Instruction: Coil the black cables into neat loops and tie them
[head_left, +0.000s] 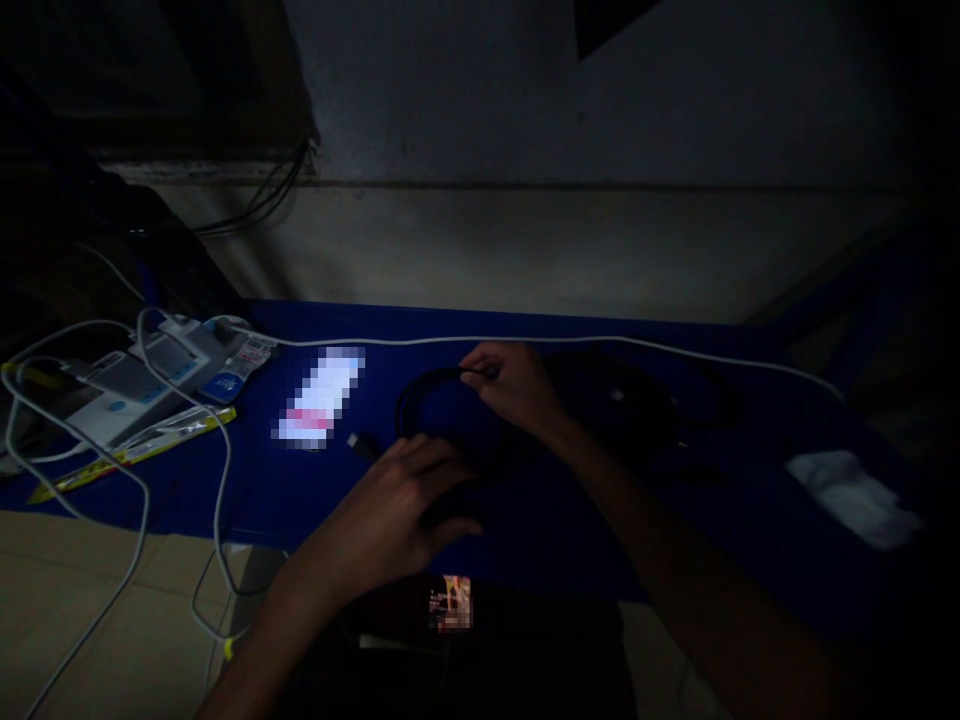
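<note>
On the blue surface | looped black cable was pinched by right hand; grasp of left hand could not be told | arranging apparently was under way; steady pinch was judged needed next

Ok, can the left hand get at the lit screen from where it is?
Probably yes: the lit screen lies uncovered on the blue surface, close to the left hand, and only a small plug shows between them.
</note>
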